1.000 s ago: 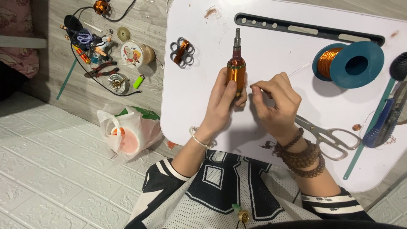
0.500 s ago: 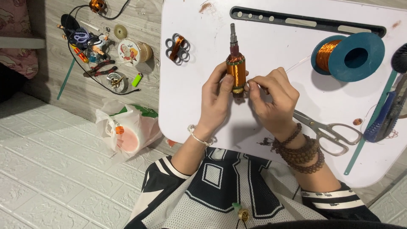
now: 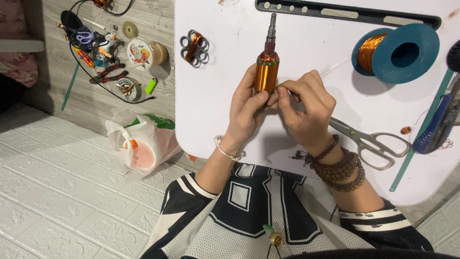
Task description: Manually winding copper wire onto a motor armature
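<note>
Copper-wound rotor [image 3: 266,72], one, clamped in left hand [image 3: 247,108]; right hand [image 3: 306,108] pinching its base; one spool [image 3: 396,53]; one scissors [image 3: 371,143].

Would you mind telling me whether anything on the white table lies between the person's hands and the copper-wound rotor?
Nothing visible does. The left hand already grips the copper-wound rotor, and the right hand pinches at its lower end. The scissors and wire spool lie off to the right, apart from them.

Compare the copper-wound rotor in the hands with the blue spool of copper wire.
The rotor is held between the left hand and right hand; the blue spool lies free on the white table. The rotor is slim with a metal shaft; the spool is wide, with a hollow centre. Both carry shiny orange copper wire.
</note>
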